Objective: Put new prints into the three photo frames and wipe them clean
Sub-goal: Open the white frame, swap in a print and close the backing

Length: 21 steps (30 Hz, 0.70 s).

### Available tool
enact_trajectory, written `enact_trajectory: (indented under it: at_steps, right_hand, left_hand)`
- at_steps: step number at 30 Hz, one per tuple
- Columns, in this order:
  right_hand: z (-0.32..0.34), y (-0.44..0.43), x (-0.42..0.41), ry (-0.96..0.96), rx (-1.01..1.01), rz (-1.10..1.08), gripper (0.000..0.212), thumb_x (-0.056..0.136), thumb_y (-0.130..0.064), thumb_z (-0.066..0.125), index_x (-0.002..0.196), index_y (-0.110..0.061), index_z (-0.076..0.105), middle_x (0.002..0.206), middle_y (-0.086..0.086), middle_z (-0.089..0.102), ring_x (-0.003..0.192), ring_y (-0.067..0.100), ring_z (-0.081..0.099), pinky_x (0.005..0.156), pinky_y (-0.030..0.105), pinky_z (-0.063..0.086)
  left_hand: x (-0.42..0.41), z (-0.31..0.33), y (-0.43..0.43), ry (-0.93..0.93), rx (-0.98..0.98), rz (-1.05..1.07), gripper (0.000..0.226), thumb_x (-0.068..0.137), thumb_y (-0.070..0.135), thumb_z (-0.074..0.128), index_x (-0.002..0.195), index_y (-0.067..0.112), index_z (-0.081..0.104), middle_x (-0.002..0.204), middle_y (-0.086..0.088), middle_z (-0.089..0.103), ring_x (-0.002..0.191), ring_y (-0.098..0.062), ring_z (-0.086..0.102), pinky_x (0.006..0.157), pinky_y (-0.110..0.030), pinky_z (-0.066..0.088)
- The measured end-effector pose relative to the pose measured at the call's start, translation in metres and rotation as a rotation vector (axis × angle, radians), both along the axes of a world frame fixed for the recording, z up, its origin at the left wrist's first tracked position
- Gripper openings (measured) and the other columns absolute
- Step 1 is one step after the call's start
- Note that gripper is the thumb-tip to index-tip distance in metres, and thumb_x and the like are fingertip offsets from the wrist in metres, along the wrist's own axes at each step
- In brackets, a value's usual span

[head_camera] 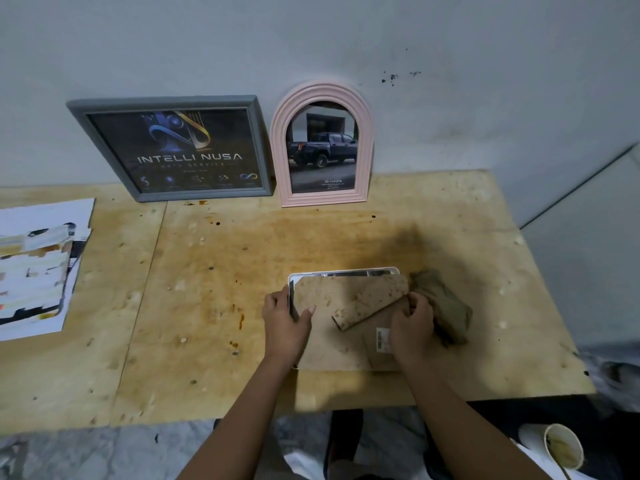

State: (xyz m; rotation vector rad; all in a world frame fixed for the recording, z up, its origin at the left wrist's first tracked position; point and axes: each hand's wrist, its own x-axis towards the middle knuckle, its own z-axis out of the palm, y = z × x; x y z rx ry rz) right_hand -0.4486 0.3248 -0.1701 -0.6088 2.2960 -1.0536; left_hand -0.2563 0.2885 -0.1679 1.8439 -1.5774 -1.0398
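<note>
A third photo frame [341,273] with a white rim lies face down on the plywood table [207,289], its stained cardboard back [332,341] up and the stand flap [370,304] raised. My left hand [285,327] grips the frame's left edge, thumb on the backing. My right hand [412,327] rests curled on the backing's right side, by the flap and a crumpled brown cloth [443,306]; whether it holds either I cannot tell. A grey frame [173,148] with a dark poster and a pink arched frame [322,147] with a truck print lean on the wall.
Loose paper prints [38,268] lie stacked at the table's left. A paper cup [564,448] stands on the floor at lower right, below the table's front edge. The table's right edge runs diagonally beside a grey wall panel.
</note>
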Motion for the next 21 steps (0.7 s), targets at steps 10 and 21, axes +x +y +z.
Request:
enact_trajectory:
  at_steps: [10,21]
  right_hand:
    - [-0.005,-0.011,-0.011,0.063,0.152,0.137,0.036,0.088,-0.022,0.057,0.123,-0.022,0.05,0.119,0.012,0.044,0.098,0.031,0.052,0.086,0.045,0.047]
    - [-0.007,0.006,-0.005,0.553,0.295,0.472,0.05,0.1,-0.035,0.031,0.147,-0.017,0.027,0.146,0.007,0.031,0.128,0.029,0.031,0.099,0.045,0.032]
  left_hand:
    - [0.001,-0.002,-0.003,-0.006,0.02,0.001,0.054,0.085,0.018,0.065,0.134,0.007,0.045,0.119,-0.012,0.041,0.118,-0.025,0.038,0.096,-0.024,0.028]
    - [-0.003,0.004,-0.004,-0.081,0.06,0.003,0.055,0.089,0.02,0.061,0.136,0.002,0.039,0.129,-0.013,0.037,0.124,-0.026,0.033,0.102,-0.028,0.028]
